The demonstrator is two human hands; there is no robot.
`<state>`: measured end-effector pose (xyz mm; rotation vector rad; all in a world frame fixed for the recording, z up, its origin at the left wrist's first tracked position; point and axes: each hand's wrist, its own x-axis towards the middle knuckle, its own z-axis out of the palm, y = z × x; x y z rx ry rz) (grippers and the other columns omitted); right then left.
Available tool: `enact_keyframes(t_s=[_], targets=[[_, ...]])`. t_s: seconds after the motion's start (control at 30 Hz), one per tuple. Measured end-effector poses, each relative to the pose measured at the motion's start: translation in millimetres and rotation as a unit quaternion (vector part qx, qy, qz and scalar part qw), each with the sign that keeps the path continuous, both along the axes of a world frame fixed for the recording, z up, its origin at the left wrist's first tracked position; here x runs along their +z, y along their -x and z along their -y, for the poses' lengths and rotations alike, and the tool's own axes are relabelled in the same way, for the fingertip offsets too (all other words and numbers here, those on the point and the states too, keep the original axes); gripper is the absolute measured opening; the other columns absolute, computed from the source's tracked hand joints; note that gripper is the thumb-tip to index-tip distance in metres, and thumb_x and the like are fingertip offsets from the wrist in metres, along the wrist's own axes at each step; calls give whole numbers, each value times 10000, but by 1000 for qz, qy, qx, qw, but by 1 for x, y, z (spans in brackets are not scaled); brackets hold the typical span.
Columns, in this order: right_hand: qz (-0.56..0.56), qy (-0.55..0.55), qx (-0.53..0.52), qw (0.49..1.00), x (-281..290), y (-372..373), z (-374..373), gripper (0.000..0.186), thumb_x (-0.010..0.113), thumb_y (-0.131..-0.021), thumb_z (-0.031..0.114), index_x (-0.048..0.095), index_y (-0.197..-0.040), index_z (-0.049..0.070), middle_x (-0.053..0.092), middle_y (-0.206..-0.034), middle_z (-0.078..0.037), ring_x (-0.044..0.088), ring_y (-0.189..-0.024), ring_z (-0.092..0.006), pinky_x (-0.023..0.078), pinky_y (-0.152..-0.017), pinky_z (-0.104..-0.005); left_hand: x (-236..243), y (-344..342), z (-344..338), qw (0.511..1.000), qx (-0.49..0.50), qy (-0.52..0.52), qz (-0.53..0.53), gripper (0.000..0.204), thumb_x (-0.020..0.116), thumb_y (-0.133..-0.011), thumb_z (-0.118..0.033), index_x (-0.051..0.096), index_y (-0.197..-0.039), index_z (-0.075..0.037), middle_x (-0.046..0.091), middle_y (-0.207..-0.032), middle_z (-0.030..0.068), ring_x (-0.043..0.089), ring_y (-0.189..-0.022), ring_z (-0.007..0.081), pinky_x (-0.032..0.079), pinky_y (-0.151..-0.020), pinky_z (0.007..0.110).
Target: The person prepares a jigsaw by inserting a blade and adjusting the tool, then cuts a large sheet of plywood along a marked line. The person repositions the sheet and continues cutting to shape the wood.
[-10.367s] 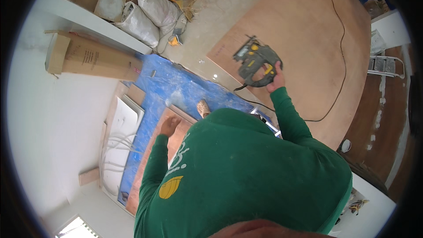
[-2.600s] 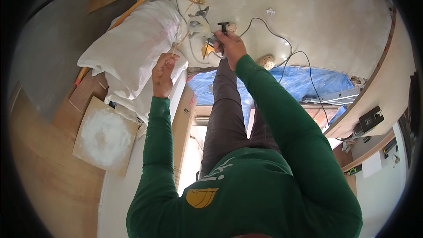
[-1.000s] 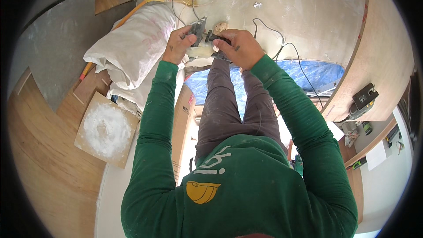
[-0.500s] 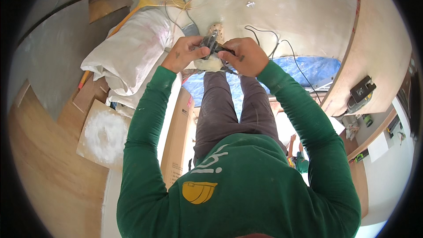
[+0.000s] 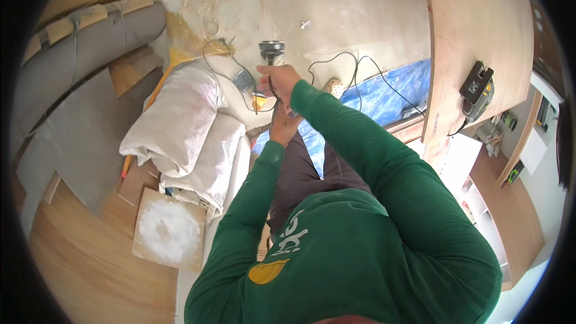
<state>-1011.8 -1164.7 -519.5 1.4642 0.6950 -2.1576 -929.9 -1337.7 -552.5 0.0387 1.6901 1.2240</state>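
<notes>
My right hand (image 5: 277, 81) is raised out ahead of me, its grip wrapped tight around the body of a small corded power tool (image 5: 271, 52) whose round grey head points away from me, over the dusty floor (image 5: 360, 6). The tool's black cord (image 5: 336, 63) loops loosely across the floor toward the blue tarp (image 5: 390, 93). My left hand (image 5: 283, 129) sits just below and behind the right one, close to my right wrist; whether its grip is closed on anything I cannot tell, since the right forearm covers the fingers. Both my sleeves are green.

To my left, white filled sacks (image 5: 180, 126) lie stacked on the floor, with a square board dusted in white powder (image 5: 169, 229) at their near end. On the far right, a long plywood sheet (image 5: 480, 30) runs up the floor, and a yellow and black jigsaw (image 5: 478, 89) rests on its near edge, well apart from my hands.
</notes>
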Motion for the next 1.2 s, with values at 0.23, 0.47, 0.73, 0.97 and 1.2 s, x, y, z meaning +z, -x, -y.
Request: enact_keyframes(t_s=[0.23,0.47,0.73,0.97,1.2], targets=[[3,-446,111,888,-37,-10,-1,631,784,-789,498,703,-1163,-4,726,-1084,-254,713,-989,-376,560,-893,-422,-111,38,-31,856,-337,86,-383,528,531,-1050,-335,484,-1496,-54,524,-1506,174,489,-1394,324,374,-1163,438],[-151,-432,126,880,92,-213,-72,439,764,-936,278,677,-1300,48,725,-1104,-125,709,-973,-210,565,-872,-358,-163,198,-39,905,288,-20,313,212,631,-1027,-276,576,-895,-119,622,-858,65,619,-881,227,525,-900,418],[147,-693,56,703,154,-427,-242,356,721,-972,228,688,-1285,60,722,-1082,-58,655,-931,-132,527,-851,-326,-232,262,-34,932,271,139,196,172,569,-1004,-172,612,-958,-12,627,-895,108,623,-892,256,552,-851,429],[348,-497,-252,754,128,-526,-391,751,807,-872,412,556,-1454,8,657,-1332,-207,657,-1197,-308,553,-975,-428,-168,244,-58,952,183,172,175,397,596,-967,-414,665,-1190,-92,689,-1141,112,645,-1039,258,488,-975,494],[357,-533,-182,746,86,-521,-416,517,833,-803,294,712,-1225,20,753,-949,-111,715,-730,-214,563,-615,-370,-85,220,-76,999,16,-42,16,397,623,-999,-138,570,-1368,-3,694,-1106,124,667,-1014,178,536,-892,310]])
